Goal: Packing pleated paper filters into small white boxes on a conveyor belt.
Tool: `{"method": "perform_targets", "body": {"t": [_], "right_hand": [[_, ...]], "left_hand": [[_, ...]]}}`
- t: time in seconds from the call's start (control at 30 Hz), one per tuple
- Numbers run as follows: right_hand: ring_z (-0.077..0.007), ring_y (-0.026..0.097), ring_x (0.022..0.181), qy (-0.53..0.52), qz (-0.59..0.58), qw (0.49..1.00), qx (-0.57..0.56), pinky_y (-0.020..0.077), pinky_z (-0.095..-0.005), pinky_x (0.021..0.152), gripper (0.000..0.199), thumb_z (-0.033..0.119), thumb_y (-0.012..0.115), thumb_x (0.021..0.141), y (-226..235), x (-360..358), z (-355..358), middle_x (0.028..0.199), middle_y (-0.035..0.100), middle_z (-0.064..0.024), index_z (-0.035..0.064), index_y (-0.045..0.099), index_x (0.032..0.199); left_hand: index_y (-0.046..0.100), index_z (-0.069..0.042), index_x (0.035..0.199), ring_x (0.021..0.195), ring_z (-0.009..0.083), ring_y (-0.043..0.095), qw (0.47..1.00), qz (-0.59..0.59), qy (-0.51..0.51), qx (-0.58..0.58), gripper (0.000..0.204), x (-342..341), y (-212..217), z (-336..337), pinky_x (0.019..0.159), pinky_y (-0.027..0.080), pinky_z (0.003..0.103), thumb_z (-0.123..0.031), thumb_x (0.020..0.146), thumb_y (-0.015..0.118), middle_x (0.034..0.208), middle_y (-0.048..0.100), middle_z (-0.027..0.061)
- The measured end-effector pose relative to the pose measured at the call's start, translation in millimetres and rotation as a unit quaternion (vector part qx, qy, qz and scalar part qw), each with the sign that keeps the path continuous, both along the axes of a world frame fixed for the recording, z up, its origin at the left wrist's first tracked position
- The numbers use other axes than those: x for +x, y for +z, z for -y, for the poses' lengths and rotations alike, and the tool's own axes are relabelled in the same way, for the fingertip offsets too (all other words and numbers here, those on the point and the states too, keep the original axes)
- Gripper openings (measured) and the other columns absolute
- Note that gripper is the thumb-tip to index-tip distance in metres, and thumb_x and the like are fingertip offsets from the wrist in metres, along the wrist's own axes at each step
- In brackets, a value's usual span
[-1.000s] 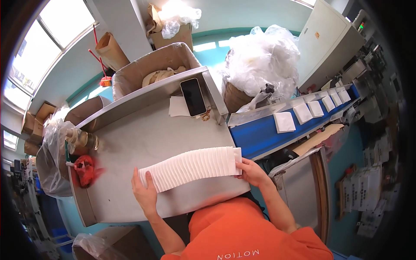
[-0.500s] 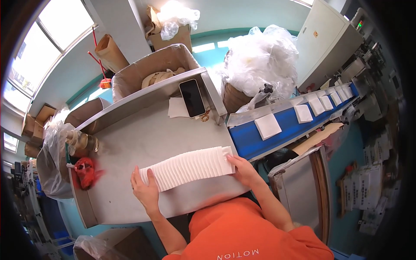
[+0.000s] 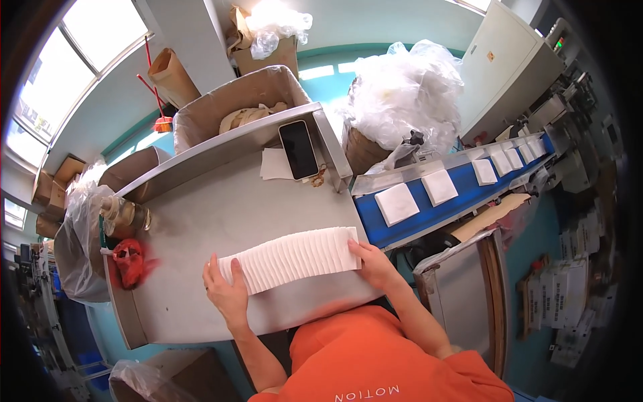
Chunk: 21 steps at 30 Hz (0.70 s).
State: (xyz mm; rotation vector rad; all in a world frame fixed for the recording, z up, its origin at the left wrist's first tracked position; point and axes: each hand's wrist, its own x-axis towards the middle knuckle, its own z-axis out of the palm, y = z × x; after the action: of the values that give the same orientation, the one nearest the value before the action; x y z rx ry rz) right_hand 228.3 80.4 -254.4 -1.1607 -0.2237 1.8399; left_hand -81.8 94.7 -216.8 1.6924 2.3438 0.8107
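A long row of white folded sheets lies flat on the grey metal table in front of me. My left hand presses against the row's left end, fingers spread over it. My right hand pushes on the right end near the table's edge. Both hands squeeze the row between them. White square pads ride on the blue conveyor belt just right of the table.
A black phone leans on the table's raised back, beside a white sheet. A red bag and tape rolls sit at the left edge. Cardboard boxes and clear plastic bags stand behind.
The row of sheets has shifted left and become shorter as both hands pressed it together. The white pads on the belt have travelled leftward toward the table.
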Motion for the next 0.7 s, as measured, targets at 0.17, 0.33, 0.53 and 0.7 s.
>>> {"method": "perform_targets", "body": {"t": [0.17, 0.33, 0.53, 0.7], "right_hand": [[-0.0158, 0.063, 0.095, 0.016, 0.02, 0.999, -0.033, 0.0498, -0.031, 0.086, 0.032, 0.023, 0.059, 0.097, -18, 19, 16, 0.107, 0.065, -0.0063, 0.0016, 0.058, 0.12], [-0.017, 0.062, 0.097, -0.122, 0.028, 0.992, 0.008, 0.0513, -0.0329, 0.08, 0.034, 0.031, 0.054, 0.099, -13, 28, 3, 0.109, 0.063, -0.008, 0.0037, 0.057, 0.118], [-0.0126, 0.059, 0.091, 0.087, 0.433, 0.871, 0.215, 0.0463, -0.0248, 0.079, 0.052, 0.046, 0.058, 0.095, 12, -20, -5, 0.103, 0.064, -0.0045, 0.0007, 0.06, 0.12], [-0.0151, 0.056, 0.098, 0.015, 0.244, 0.966, 0.079, 0.0437, -0.0264, 0.088, 0.056, 0.047, 0.055, 0.096, 4, -17, -15, 0.109, 0.062, -0.006, -0.0001, 0.055, 0.126]], "left_hand": [[0.051, -0.004, 0.133, 0.119, 0.0426, 0.05, 1.0, 0.006, 0.011, -0.004, 0.05, -5, 0, 1, 0.098, 0.042, 0.049, -0.037, 0.094, 0.057, 0.13, 0.05, 0.0255], [0.051, -0.004, 0.133, 0.119, 0.0425, 0.05, 1.0, 0.013, -0.01, 0.001, 0.051, 7, 2, 2, 0.098, 0.042, 0.049, -0.037, 0.094, 0.058, 0.13, 0.05, 0.0256], [0.05, 0.0, 0.133, 0.118, 0.0407, 0.052, 1.0, -0.009, -0.022, -0.006, 0.052, 11, 4, 1, 0.099, 0.043, 0.046, -0.035, 0.095, 0.058, 0.129, 0.052, 0.024], [0.051, -0.004, 0.133, 0.119, 0.0431, 0.05, 1.0, 0.01, -0.021, 0.004, 0.053, 7, 2, 0, 0.097, 0.042, 0.05, -0.037, 0.093, 0.059, 0.13, 0.05, 0.0257]]}}
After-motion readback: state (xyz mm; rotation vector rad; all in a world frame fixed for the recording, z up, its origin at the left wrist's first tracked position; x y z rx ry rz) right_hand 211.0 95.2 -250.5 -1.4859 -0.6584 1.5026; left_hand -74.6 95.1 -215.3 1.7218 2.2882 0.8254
